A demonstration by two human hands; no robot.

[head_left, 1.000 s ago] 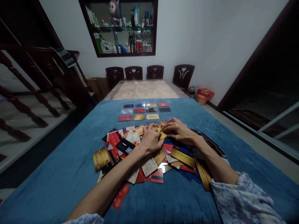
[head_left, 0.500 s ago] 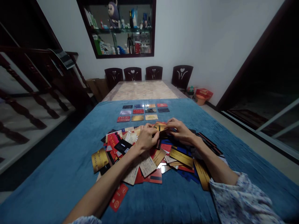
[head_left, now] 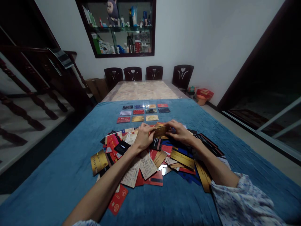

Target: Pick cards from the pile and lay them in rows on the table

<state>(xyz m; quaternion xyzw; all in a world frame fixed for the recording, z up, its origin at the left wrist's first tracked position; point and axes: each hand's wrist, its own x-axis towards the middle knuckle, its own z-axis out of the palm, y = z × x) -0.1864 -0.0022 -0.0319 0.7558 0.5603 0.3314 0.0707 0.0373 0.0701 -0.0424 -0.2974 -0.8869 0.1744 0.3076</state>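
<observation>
A gold card (head_left: 160, 131) is tilted up between my two hands, over the far side of a loose heap of cards. My left hand (head_left: 144, 137) pinches its left end, and my right hand (head_left: 178, 131) grips its right end. Beneath lie overlapping cards: a black card (head_left: 155, 144) just below the held one, a pale card with print (head_left: 147, 165), a gold card (head_left: 182, 158) and a red card (head_left: 118, 199) at the near left. Beyond the heap, several cards lie flat in rows, among them a cream card (head_left: 151, 117) and a gold card (head_left: 137, 119).
A blue cloth (head_left: 70, 157) covers the near part of the table, with a bare stone-patterned top (head_left: 143, 89) behind it. Dark chairs (head_left: 183, 77) stand at the far end. A wooden railing (head_left: 30, 94) is on the left, a red bin (head_left: 204, 94) at the right.
My hands have drawn slightly apart, my left moving left, and the gold card now shows its face more fully between them. More of the black card below is uncovered.
</observation>
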